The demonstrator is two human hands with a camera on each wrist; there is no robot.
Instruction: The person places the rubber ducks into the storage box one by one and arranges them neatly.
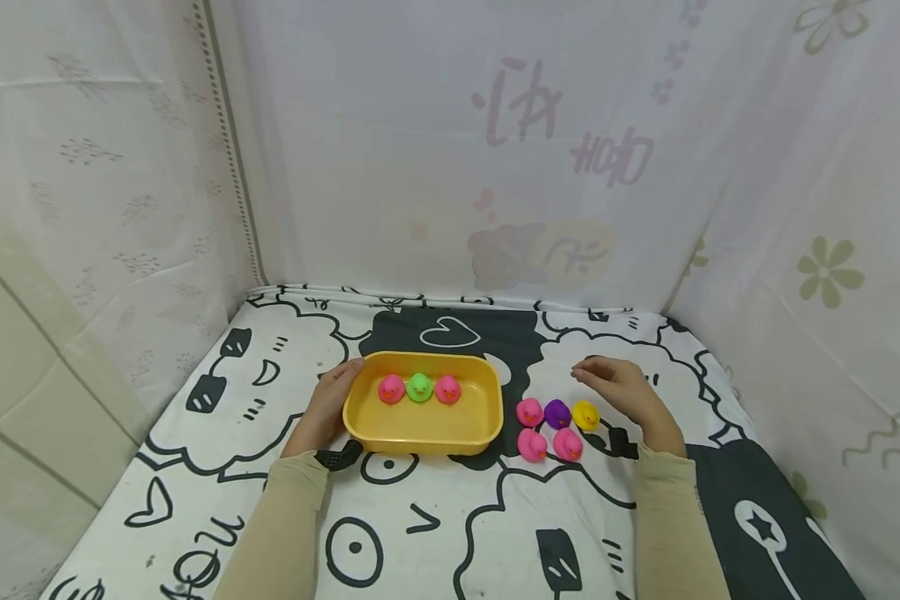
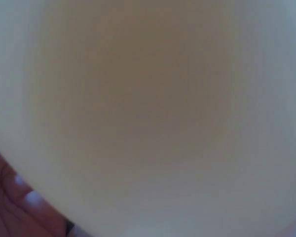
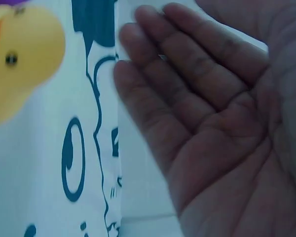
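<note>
A yellow plastic tray (image 1: 423,435) lies on the patterned cloth, with a row of small rubber ducks inside: pink (image 1: 392,389), green (image 1: 420,387) and pink (image 1: 447,389). My left hand (image 1: 328,410) holds the tray's left end at the rim. To the tray's right is a cluster of ducks: a purple duck (image 1: 557,414), a yellow duck (image 1: 587,416) and three pink ones (image 1: 529,412). My right hand (image 1: 621,390) hovers just beyond the yellow duck, holding nothing; its slightly bent fingers (image 3: 187,64) show in the right wrist view. A blurred pale surface fills most of the left wrist view.
Black-and-white cartoon cloth (image 1: 412,542) covers the table. Pale printed curtains (image 1: 390,167) hang behind it and along both sides. Dark wrist devices (image 1: 339,456) sit at both of my wrists.
</note>
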